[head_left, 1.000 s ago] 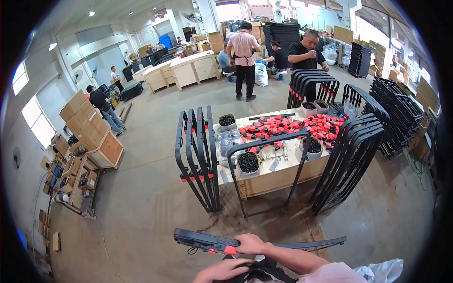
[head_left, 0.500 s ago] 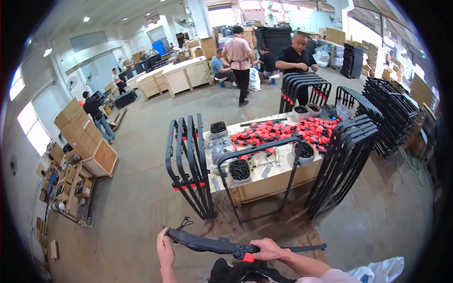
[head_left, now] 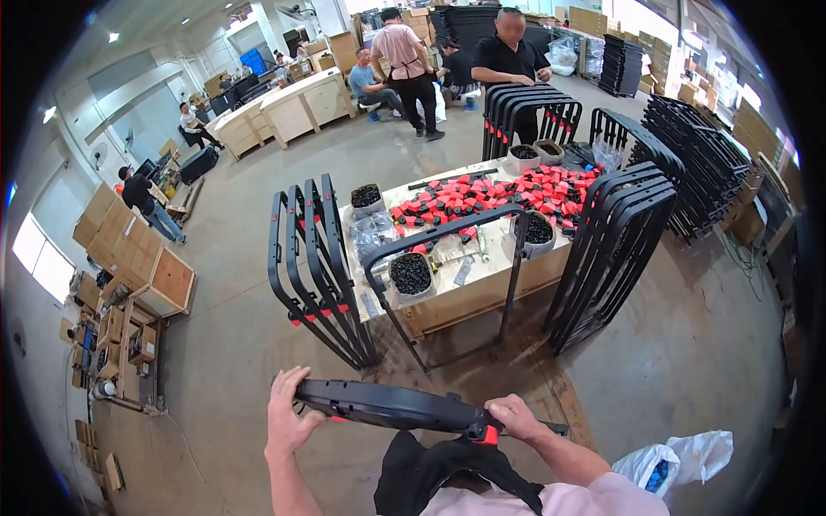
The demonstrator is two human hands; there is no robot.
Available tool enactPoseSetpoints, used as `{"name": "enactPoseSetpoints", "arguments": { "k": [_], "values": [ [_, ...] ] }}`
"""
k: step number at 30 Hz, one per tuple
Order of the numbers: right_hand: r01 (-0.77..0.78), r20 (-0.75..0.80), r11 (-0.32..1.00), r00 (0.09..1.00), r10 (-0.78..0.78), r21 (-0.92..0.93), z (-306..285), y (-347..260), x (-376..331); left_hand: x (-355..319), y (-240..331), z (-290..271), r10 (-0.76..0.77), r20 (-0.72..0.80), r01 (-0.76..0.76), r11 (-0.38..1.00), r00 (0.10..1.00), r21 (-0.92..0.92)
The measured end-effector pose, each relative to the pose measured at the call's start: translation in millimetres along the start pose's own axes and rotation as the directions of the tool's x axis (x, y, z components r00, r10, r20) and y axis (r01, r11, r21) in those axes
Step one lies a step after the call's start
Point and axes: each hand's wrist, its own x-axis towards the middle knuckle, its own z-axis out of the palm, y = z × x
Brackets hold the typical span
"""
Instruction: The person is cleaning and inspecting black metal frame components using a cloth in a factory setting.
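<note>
At twelve o'clock from the wearer and close to the body, a black frame (head_left: 387, 404) hung level above the floor, seen nearly edge-on, short of the bench (head_left: 452, 316) and apart from it. The main change lay in the left hand (head_left: 291, 414): a second earlier it was down by the apron, holding no part of the frame, then it reached the nine-o'clock end, and now it grasped that end, fingers over the top and thumb on the near side. The right hand (head_left: 516, 419) kept its grasp toward three o'clock, closed round the bar just beside a red block (head_left: 487, 436), with a stretch of bar passing beyond it. The frame had also turned to show more of its broad face. For the work, this seemed to mean a steadier load, borne at two places instead of one. Further out at twelve, a lone frame (head_left: 447, 229) stood against the bench, behind it the red pieces (head_left: 456, 199); more frames (head_left: 615, 232) stood at one o'clock. Beyond them a co-worker (head_left: 514, 56) had lowered both hands toward another row's tops; whether they touched, I could not tell.
</note>
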Motion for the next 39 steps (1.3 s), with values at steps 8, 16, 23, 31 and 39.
{"name": "enactPoseSetpoints", "arguments": {
  "k": [8, 16, 23, 31, 39],
  "values": [
    [-0.059, -0.175, 0.997, 0.982, 0.066, 0.043, -10, 40, 19, 17, -27, 48, 0.121, -0.146, -0.128, 0.991, 0.982, -0.041],
    [-0.372, -0.249, 0.815, 0.823, 0.511, 0.444, -31, 99, 68, 41, 1, 97, 0.139, -0.132, -0.132, 0.99, 0.981, 0.058],
    [-0.399, -0.346, 0.781, 0.732, 0.587, 0.48, -44, 140, 106, 76, 7, 118, 0.142, -0.07, -0.14, 0.989, 0.987, 0.043],
    [-0.369, -0.606, 0.881, 0.64, 0.473, 0.297, -88, 88, 106, 98, 23, 138, 0.193, 0.024, -0.194, 0.978, 0.981, 0.079],
    [-0.084, -0.713, 0.996, 0.696, 0.088, 0.041, -83, -48, 107, 111, 54, 142, 0.241, 0.1, -0.248, 0.967, 0.965, 0.057]
  ]
}}
